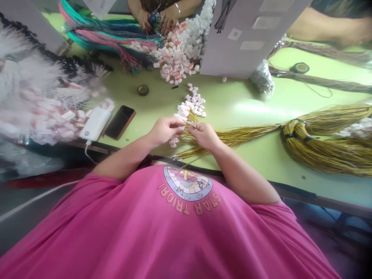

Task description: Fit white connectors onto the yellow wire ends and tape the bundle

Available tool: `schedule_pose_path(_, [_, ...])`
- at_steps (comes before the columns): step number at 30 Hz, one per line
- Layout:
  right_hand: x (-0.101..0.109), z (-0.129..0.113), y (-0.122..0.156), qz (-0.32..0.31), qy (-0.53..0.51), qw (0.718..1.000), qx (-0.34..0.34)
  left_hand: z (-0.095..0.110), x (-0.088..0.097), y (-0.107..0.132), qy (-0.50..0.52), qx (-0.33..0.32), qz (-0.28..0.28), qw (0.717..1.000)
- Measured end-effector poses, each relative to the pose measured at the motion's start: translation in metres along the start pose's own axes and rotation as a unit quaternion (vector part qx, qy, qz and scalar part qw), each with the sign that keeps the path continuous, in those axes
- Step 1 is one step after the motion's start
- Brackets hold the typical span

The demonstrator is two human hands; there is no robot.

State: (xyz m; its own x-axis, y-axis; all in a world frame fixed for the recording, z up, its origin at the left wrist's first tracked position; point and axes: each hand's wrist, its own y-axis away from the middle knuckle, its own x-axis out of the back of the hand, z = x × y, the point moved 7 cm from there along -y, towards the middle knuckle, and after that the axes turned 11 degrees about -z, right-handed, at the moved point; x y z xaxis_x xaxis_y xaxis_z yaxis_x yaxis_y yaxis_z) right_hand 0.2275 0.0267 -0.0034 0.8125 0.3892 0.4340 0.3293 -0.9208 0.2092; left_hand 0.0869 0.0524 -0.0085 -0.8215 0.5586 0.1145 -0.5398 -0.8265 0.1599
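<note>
My left hand point(165, 130) and my right hand point(205, 135) meet above the near edge of a light green table point(244, 104). The left hand's fingers pinch a small white connector at the ends of yellow wires. The right hand is closed on a yellow wire with a metal tip, its fingertips touching the left hand's. A long bundle of yellow wires point(305, 135) runs from my hands to the right. A small heap of white connectors point(192, 104) lies just beyond my hands.
A phone point(120, 121) and a white power bank point(95, 123) lie at the left. Two tape rolls point(143, 90) point(300, 68) are on the table. Another person's hands point(157, 17) work on coloured wires point(110, 35) opposite. A grey board point(241, 38) stands behind.
</note>
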Motion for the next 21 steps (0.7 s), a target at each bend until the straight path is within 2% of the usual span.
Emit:
schedule_pose_path(4, [-0.004, 0.004, 0.0, -0.032, -0.075, 0.996, -0.031, 0.002, 0.004, -0.006, -0.034, -0.035, -0.004, 0.999])
schedule_pose_path(9, [-0.004, 0.007, 0.001, -0.05, -0.106, 0.992, -0.039, 0.002, 0.0, -0.008, -0.016, -0.011, -0.029, 0.999])
schedule_pose_path(12, [-0.004, 0.005, 0.0, -0.042, -0.086, 0.995, -0.018, 0.004, -0.007, -0.008, 0.007, -0.002, -0.049, 0.999])
schedule_pose_path(17, [0.002, 0.005, -0.002, 0.029, 0.006, 1.0, 0.001, -0.005, -0.005, -0.008, 0.0, 0.059, -0.008, 0.998])
schedule_pose_path(21, [0.0, 0.007, -0.003, 0.052, 0.057, 0.997, 0.003, -0.003, -0.008, -0.009, -0.039, 0.025, -0.02, 0.999])
